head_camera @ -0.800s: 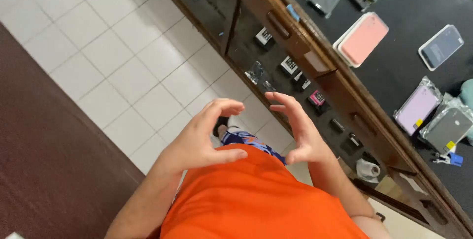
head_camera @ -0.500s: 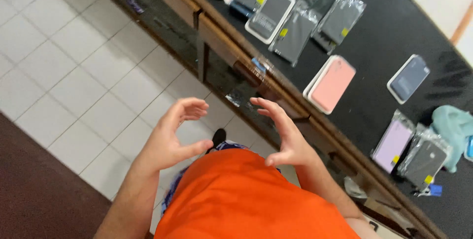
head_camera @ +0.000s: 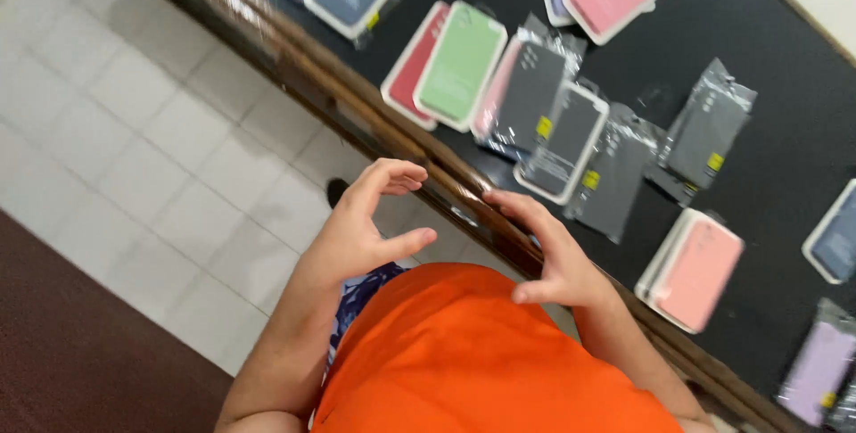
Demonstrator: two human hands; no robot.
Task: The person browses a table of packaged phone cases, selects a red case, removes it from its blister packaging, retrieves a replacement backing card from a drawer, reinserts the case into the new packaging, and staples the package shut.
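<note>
In the lower middle of the frame, an orange shirt (head_camera: 481,353) is covering the person's body and cutting off both forearms. The left hand (head_camera: 361,223) and right hand (head_camera: 548,250) are hovering apart, fingers curled wide, holding nothing. Nearest the right hand, a dark phone case (head_camera: 562,140) with a pale rim is lying on the black table (head_camera: 785,85), blurred. A green case (head_camera: 462,63) is sitting upper middle, a pink case (head_camera: 695,272) at right, grey sleeves with yellow stickers between
</note>
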